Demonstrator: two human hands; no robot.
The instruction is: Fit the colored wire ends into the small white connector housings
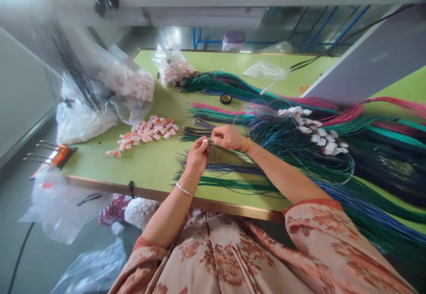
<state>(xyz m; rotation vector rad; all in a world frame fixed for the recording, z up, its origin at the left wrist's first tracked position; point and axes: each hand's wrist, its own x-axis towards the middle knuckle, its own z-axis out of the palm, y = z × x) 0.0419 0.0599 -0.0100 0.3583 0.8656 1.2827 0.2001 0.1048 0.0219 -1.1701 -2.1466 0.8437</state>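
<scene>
- Head view: the left hand (198,155) is gripping a small white housing (205,141) between thumb and fingertips, above the wires (196,133) near the middle of the bench (159,165).
- Right hand (229,137) is curled in just beside the housing, fingertips turned toward it; whether it pinches a wire is too small to tell.
- The housing looks like moulded plastic: probably very light, stiff and a little slick, so a fingertip pinch on its side walls should suit it. Squeezed at a corner, it could well twist or pop out.
- The wires lie in long, thin bundles, their tips toward the pile (148,134) of pink-and-white housings. They should be light and springy, easily bent and quick to tangle; close behind the tip seems the best hold, since a grip farther back would likely let the end wander.
- Tips look fine and probably bend if pressed sideways, so the coloured length is the safer place for fingers.
- The cluster (319,134) of white housings lies on the wires beyond the right hand. If lifted, it would probably drag strands along; gathering the wires just behind the housings should spare the joints.
</scene>
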